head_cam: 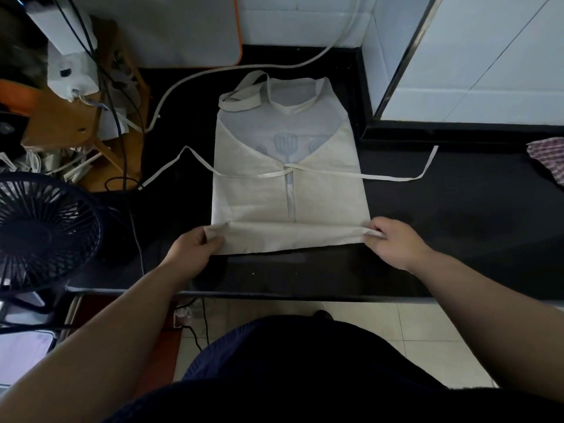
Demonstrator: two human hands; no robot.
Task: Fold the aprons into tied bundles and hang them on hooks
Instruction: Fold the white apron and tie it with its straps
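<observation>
Fan (42,233): dark, round-grilled, at the near left edge, just left of the counter's corner.
Wooden stool (76,117): far left, carrying white devices, with black cables hanging over it.
Pale cord (213,71): curves along the far side of the counter, from the stool toward the wall.
Left tie (183,154): a thin cream strip that runs out from the apron's middle, peaks, then drops toward the left.
Left hand (192,251): at the apron's near-left corner; the thumb lies on top of the folded hem and the fingers curl beneath, gripping the cloth.
Counter (305,276): black and glossy, with its near edge just in front of the person.
Apron (287,178): cream, lying flat in the middle of the counter between the two hands. Both sides are folded inward and meet along a centre line. A blue utensil print shows in the gap at the far end. The near hem is turned up into a narrow band stretched from hand to hand.
Neck strap (244,99): looped over the apron's far-left corner.
Right hand (393,239): at the near-right corner of the band; the fingers are curled, pinching the bunched fabric.
Right tie (427,169): lies across the counter to the right, its end turned toward the far side.
Checked cloth (549,160): crumpled at the far right edge, well apart from the apron.
</observation>
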